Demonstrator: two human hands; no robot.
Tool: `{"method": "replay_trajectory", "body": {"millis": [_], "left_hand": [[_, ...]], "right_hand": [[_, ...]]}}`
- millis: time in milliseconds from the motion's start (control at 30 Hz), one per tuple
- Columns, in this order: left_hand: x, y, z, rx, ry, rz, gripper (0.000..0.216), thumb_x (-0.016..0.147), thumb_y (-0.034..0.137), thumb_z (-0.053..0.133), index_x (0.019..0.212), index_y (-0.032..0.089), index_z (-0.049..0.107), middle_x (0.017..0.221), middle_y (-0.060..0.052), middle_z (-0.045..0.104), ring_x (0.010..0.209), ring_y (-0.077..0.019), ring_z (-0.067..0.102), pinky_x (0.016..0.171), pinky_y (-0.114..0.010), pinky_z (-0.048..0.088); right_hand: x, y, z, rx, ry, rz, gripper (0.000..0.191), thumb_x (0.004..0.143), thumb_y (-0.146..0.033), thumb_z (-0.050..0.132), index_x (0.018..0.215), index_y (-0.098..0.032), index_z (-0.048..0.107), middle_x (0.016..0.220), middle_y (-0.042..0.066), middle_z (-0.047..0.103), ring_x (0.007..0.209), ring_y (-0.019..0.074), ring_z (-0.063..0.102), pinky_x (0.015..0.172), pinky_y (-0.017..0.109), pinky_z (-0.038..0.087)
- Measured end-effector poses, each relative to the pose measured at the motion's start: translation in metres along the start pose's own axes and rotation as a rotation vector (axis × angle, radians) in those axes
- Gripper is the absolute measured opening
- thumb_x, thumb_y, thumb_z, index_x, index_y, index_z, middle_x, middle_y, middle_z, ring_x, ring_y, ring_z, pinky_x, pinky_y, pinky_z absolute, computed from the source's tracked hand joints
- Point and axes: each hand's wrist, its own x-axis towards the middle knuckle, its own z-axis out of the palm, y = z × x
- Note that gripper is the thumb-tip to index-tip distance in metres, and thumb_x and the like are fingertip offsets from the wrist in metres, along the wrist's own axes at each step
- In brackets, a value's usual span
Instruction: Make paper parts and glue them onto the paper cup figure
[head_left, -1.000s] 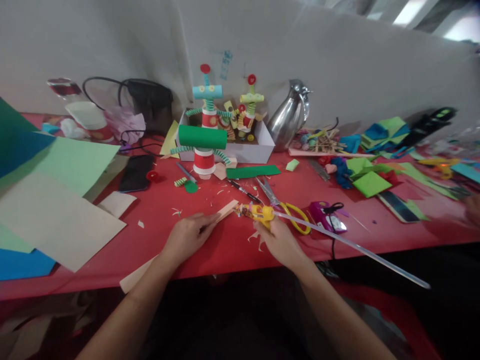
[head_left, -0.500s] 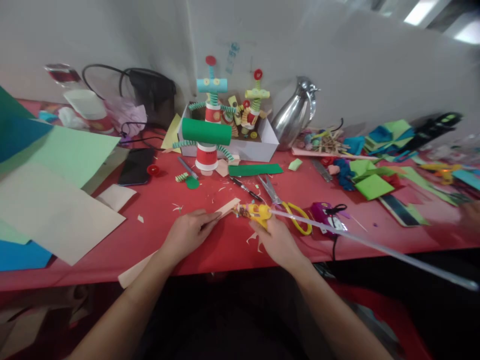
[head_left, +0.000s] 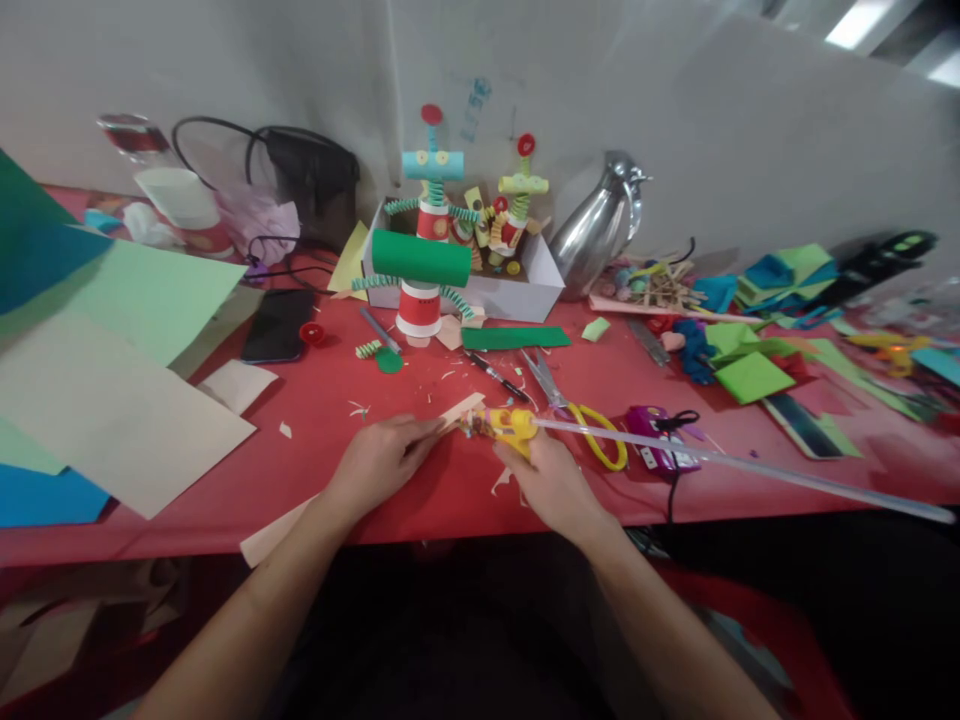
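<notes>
**Glue gun met paper strip at the table's front edge**

The left hand (head_left: 375, 462) pinched a long beige paper strip (head_left: 459, 411), fingers closed on it. The right hand (head_left: 551, 480) was wrapped tight around a small yellow hot-glue gun (head_left: 507, 424), its nozzle touching the strip's far end, a clear glue stick (head_left: 750, 467) trailing right. Beyond lay yellow-handled steel scissors (head_left: 581, 420) on the red tablecloth (head_left: 315, 400), then a green-tube paper-cup figure (head_left: 418, 275).
</notes>
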Motion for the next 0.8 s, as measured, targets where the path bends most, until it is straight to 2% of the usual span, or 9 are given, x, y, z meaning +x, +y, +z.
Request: {"method": "replay_trajectory", "body": {"millis": [67,200,233,367,467,567,667,733,800], "left_hand": [[0.0,0.0,0.0,0.005,0.002,-0.005,0.037,0.098,0.038,0.043,0.126,0.026,0.065,0.085,-0.004,0.068,0.07,-0.014,0.063,0.062,-0.023,0.042],[0.0,-0.002,0.001,-0.003,-0.004,-0.005,0.038,0.098,0.039,0.042,0.128,0.028,0.064,0.085,-0.003,0.068,0.07,-0.014,0.063,0.063,-0.024,0.042],[-0.001,-0.002,0.002,-0.003,-0.005,-0.008,0.038,0.098,0.039,0.042,0.128,0.028,0.063,0.086,-0.004,0.068,0.071,-0.0143,0.063,0.064,-0.024,0.042],[-0.001,-0.004,0.002,0.025,-0.015,-0.001,0.038,0.098,0.037,0.044,0.13,0.029,0.061,0.091,-0.004,0.068,0.075,-0.0152,0.064,0.065,-0.025,0.042],[-0.002,-0.004,0.003,0.091,-0.025,0.034,0.036,0.098,0.035,0.042,0.127,0.031,0.064,0.087,-0.004,0.066,0.073,-0.0154,0.063,0.06,-0.025,0.04],[-0.002,-0.004,0.004,0.16,-0.036,0.051,0.037,0.098,0.034,0.041,0.125,0.031,0.065,0.083,-0.004,0.063,0.069,-0.0151,0.061,0.056,-0.024,0.036],[-0.002,-0.003,0.004,0.197,-0.037,0.064,0.038,0.099,0.034,0.039,0.127,0.03,0.064,0.083,-0.004,0.063,0.068,-0.0148,0.06,0.054,-0.024,0.034],[-0.002,-0.003,0.004,0.214,-0.034,0.078,0.039,0.099,0.034,0.038,0.128,0.03,0.064,0.083,-0.004,0.063,0.067,-0.0145,0.06,0.053,-0.024,0.033],[-0.003,-0.003,0.004,0.23,-0.027,0.088,0.039,0.099,0.034,0.037,0.127,0.03,0.064,0.083,-0.004,0.063,0.066,-0.0143,0.06,0.052,-0.024,0.033]], "right_hand": [[0.0,-0.001,0.002,-0.001,0.05,0.037,0.027,0.093,-0.04,0.049,0.096,-0.016,0.061,0.083,0.011,0.07,0.077,0.0268,0.066,0.067,0.034,0.044],[0.0,0.002,-0.005,0.144,-0.03,-0.028,0.025,0.091,-0.041,0.052,0.088,-0.018,0.063,0.081,0.007,0.07,0.075,0.0224,0.064,0.066,0.031,0.045],[0.001,0.005,-0.01,0.196,-0.016,-0.028,0.027,0.09,-0.042,0.053,0.086,-0.018,0.063,0.078,0.006,0.069,0.072,0.0206,0.063,0.064,0.03,0.044],[0.01,0.023,-0.034,0.454,0.134,0.109,0.038,0.088,-0.053,0.055,0.077,-0.018,0.061,0.054,-0.001,0.056,0.05,0.0133,0.051,0.049,0.024,0.038],[0.03,0.035,-0.048,0.716,0.132,0.215,0.036,0.082,-0.054,0.064,0.083,-0.018,0.06,0.049,-0.003,0.054,0.043,0.0113,0.048,0.042,0.022,0.035],[0.058,0.046,-0.057,0.796,0.076,0.31,0.031,0.079,-0.046,0.07,0.082,-0.018,0.058,0.051,-0.001,0.058,0.045,0.0128,0.053,0.043,0.022,0.04],[0.086,0.057,-0.064,0.665,0.051,0.339,0.024,0.086,-0.039,0.063,0.078,-0.017,0.058,0.057,0.002,0.062,0.052,0.0148,0.059,0.052,0.025,0.047],[0.096,0.062,-0.067,0.378,0.094,0.331,0.024,0.088,-0.038,0.059,0.078,-0.016,0.061,0.065,0.005,0.065,0.064,0.0185,0.063,0.062,0.029,0.05],[0.095,0.059,-0.066,-0.029,0.233,0.288,0.024,0.088,-0.035,0.058,0.085,-0.013,0.065,0.082,0.013,0.069,0.084,0.0253,0.065,0.074,0.034,0.049]]}}
